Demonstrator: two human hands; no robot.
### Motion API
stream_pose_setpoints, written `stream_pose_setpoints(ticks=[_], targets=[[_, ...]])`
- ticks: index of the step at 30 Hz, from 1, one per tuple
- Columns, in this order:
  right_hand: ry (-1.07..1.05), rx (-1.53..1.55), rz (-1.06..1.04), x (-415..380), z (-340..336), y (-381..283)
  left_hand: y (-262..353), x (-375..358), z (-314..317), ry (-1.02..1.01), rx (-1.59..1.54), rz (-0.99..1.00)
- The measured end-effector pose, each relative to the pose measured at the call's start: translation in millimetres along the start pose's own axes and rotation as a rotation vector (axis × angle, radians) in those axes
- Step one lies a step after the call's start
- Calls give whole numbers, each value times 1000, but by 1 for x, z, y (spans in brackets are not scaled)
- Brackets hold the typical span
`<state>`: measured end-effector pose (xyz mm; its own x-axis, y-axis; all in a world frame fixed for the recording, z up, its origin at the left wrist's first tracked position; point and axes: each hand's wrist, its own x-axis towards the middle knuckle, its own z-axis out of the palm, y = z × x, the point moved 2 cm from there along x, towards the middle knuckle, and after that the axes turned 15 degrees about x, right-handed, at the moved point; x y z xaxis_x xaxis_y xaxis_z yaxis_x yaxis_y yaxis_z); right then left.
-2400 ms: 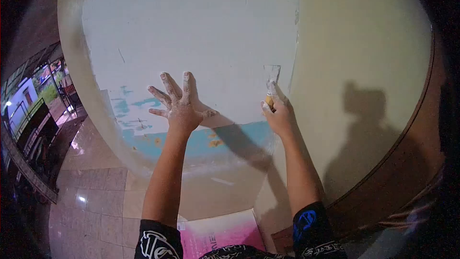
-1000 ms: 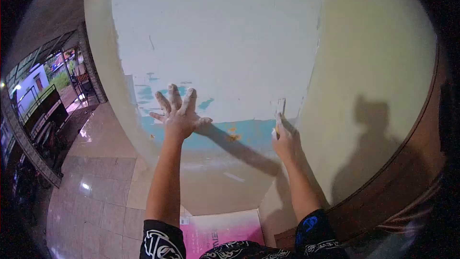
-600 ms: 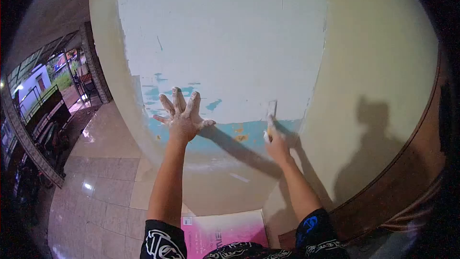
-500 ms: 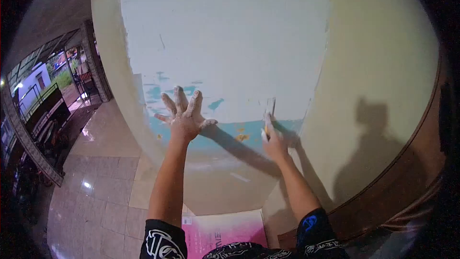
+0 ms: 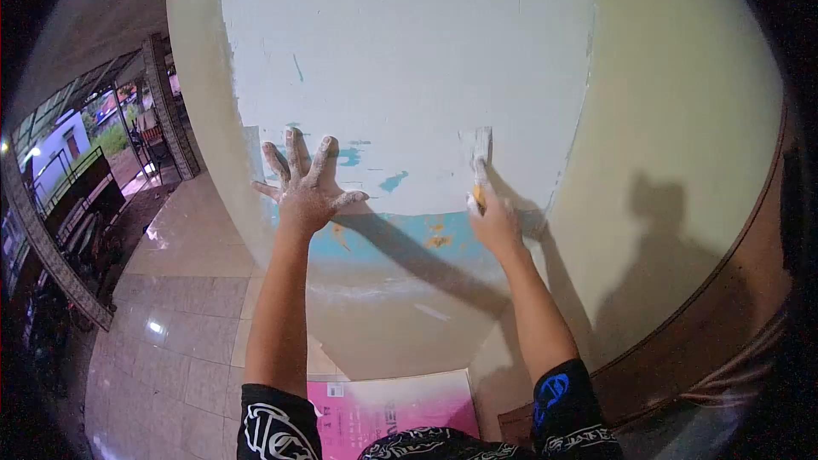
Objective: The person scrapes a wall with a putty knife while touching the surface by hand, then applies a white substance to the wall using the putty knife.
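Fingers spread and dusted white, my left hand (image 5: 304, 190) lies against the wall at the lower left of a large white-coated patch (image 5: 400, 60). My right hand (image 5: 497, 223) is closed around the yellow handle of a putty knife (image 5: 477, 153). The knife's blade points up and rests against the white coat, where it seems to touch the surface. Blue-green spots (image 5: 393, 181) show through the white to the right of my left hand. Below the white edge runs a blue-green band (image 5: 400, 234) with orange-brown marks.
Pale yellow wall (image 5: 673, 111) surrounds the patch. A pink printed cardboard sheet (image 5: 392, 413) is on the floor below. Glossy tiles (image 5: 170, 332) stretch out at the left, with an open doorway (image 5: 128, 136) beyond. Brown trim (image 5: 682, 341) curves along the lower right.
Both hands have moved up the wall, the left also a little leftward. The putty knife's blade now sits higher on the white coat and shows its broad face.
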<state>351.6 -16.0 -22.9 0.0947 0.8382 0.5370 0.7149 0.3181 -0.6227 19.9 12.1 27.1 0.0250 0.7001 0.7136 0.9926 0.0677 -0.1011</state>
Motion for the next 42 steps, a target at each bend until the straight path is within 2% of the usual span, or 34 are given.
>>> stream_pose_setpoints(ticks=[3, 7, 14, 16, 18, 20, 23, 24, 27, 31, 32, 35, 36, 37, 40, 42], targets=[[56, -12, -39, 0, 9, 4, 0, 1, -2, -40, 7, -1], [71, 131, -101, -58, 48, 40, -2, 3, 3, -102, 29, 37], [53, 48, -44, -7, 10, -5, 2, -1, -15, -77, -26, -3], [111, -17, -61, -7, 15, 3, 0, -1, -6, -49, -31, 15], [53, 176, 92, -48, 30, 14, -2, -2, 0, -26, -39, 18], [74, 103, -45, -79, 66, 63, -1, -3, -1, -36, -43, 15], [78, 142, -23, -80, 69, 58, -1, -3, -4, -57, -41, 7], [28, 9, 110, -69, 55, 30, 2, -1, -17, -148, -27, 2], [126, 101, 14, -40, 32, -2, 1, 0, -10, -102, -29, 4], [35, 112, 34, -73, 67, 27, 0, -1, -17, -155, -17, 9], [64, 29, -81, -87, 85, 52, 0, -2, -15, -126, -16, 12], [66, 24, -80, -88, 85, 42, -4, -1, 7, -13, -25, 34], [106, 47, -129, -77, 80, 34, 0, -2, -11, -115, -4, 16], [105, 49, -123, -66, 73, 23, 0, -4, -11, -118, -3, 20], [24, 75, 66, -46, 59, -7, -1, -3, -8, -34, -20, 39], [63, 89, 17, -66, 85, 12, -1, -3, -8, -38, -22, 34]])
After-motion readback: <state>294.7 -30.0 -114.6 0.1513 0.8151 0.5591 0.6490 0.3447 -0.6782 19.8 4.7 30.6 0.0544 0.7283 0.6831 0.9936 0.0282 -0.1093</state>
